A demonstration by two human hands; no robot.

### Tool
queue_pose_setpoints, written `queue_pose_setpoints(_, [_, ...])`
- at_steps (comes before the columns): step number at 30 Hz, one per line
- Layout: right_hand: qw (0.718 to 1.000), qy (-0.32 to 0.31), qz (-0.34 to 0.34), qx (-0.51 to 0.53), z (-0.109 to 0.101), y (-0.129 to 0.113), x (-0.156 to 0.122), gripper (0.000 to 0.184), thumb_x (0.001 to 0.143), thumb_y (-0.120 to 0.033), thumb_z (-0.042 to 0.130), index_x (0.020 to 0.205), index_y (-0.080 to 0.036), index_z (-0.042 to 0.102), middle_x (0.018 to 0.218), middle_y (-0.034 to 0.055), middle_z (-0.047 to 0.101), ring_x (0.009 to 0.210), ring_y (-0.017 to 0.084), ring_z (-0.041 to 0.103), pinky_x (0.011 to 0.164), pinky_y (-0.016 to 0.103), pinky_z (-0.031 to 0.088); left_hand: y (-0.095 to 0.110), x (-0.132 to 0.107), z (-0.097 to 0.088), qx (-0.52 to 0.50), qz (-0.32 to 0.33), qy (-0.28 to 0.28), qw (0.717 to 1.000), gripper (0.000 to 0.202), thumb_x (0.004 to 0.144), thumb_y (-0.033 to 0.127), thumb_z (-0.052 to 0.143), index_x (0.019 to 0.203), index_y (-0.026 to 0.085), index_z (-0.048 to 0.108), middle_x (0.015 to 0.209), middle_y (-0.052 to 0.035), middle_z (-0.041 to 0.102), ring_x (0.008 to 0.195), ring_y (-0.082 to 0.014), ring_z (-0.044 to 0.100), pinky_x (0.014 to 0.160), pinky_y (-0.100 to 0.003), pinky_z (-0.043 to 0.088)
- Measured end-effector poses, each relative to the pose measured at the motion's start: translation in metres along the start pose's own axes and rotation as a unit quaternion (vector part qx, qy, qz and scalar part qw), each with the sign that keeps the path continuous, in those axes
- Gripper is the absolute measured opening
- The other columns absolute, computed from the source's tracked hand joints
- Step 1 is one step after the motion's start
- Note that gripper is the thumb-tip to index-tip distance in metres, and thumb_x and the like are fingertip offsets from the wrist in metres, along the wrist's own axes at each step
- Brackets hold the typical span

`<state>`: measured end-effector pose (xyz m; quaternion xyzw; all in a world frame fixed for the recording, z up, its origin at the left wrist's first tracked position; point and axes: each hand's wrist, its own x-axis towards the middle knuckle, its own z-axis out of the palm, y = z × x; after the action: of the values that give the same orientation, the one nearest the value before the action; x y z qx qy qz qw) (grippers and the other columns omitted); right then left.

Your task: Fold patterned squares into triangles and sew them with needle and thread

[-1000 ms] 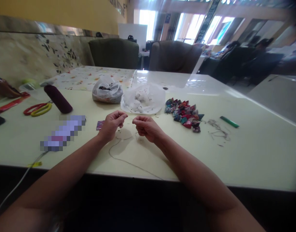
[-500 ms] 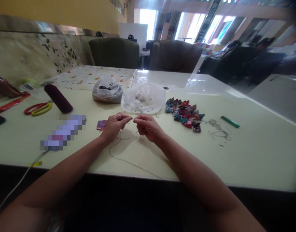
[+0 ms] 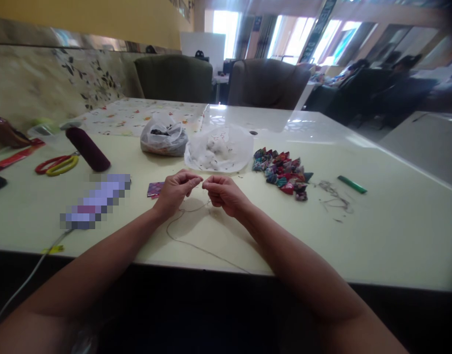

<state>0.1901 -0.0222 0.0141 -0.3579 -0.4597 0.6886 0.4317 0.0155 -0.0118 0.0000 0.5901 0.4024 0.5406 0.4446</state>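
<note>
My left hand [image 3: 176, 191] and my right hand [image 3: 226, 194] are raised over the table, pinched fingertips almost meeting. What the left fingertips hold is too small to make out. A thin grey thread [image 3: 196, 244] curves across the tabletop below, and one end rises to the curled fingers of my right hand. Beside my left wrist lies a purple patterned piece of cloth [image 3: 155, 189], partly covered by the hand. Just beyond my hands sits an open white plastic bag [image 3: 218, 152] with white stuffing in it. To the right is a cluster of small stuffed patchwork cloth points [image 3: 283, 172].
Left on the table [image 3: 388, 236] are scissors [image 3: 60, 165] with red and yellow handles, a dark maroon cylinder [image 3: 88, 149] and a blurred-out phone [image 3: 97, 201] on a cable. A second plastic bag [image 3: 164, 140] stands behind. Thread scraps [image 3: 334, 196] and a green stick [image 3: 352, 185] lie right.
The pinched fingertips have come slightly closer together, my right hand shifting a little to the left. The things on the table have stayed in place.
</note>
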Motion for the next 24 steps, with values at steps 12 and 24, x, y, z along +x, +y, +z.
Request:
queue_pose_setpoints(12, [0.998, -0.046, 0.022, -0.035, -0.014, -0.003, 0.004, 0.029, 0.073, -0.036, 0.079, 0.075, -0.018, 0.056, 0.051, -0.0101, 0.036, 0.044, 0.004, 0.024, 0.043, 0.02, 0.017, 0.017, 0.015, -0.015, -0.123, -0.057, 0.103, 0.985, 0.015, 0.071, 0.025, 0.075, 0.08, 0.016, 0.066, 0.056, 0.006, 0.05, 0.045, -0.0059, 0.041, 0.043, -0.02, 0.034])
queue_pose_setpoints(24, [0.996, -0.065, 0.015, -0.057, -0.034, -0.014, 0.01, 0.029, 0.071, -0.034, 0.081, 0.074, -0.018, 0.057, 0.054, -0.0091, 0.036, 0.046, 0.004, 0.024, 0.043, 0.02, 0.016, 0.119, 0.016, -0.107, -0.141, 0.0, 0.261, 0.955, 0.035, 0.098, -0.003, 0.026, 0.072, 0.01, 0.045, 0.063, 0.0057, 0.05, 0.082, -0.0043, 0.063, 0.089, -0.028, 0.055])
